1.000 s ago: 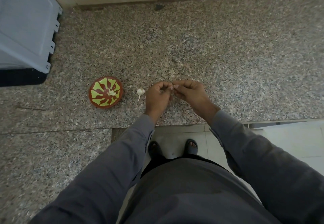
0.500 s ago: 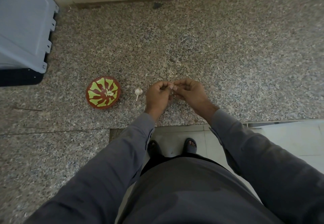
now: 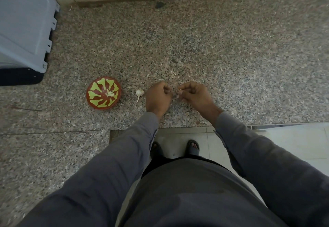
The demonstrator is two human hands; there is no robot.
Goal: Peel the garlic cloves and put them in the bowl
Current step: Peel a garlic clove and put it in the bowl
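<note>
While hands pinch, garlic bulb lies left.

Speckled granite counter carries a round red bowl with green leaf pattern at 9 o'clock, holding pale peeled cloves. A white garlic bulb lies beside it. Left hand and right hand, fingers curled, pinch a small pale clove between them.
</note>
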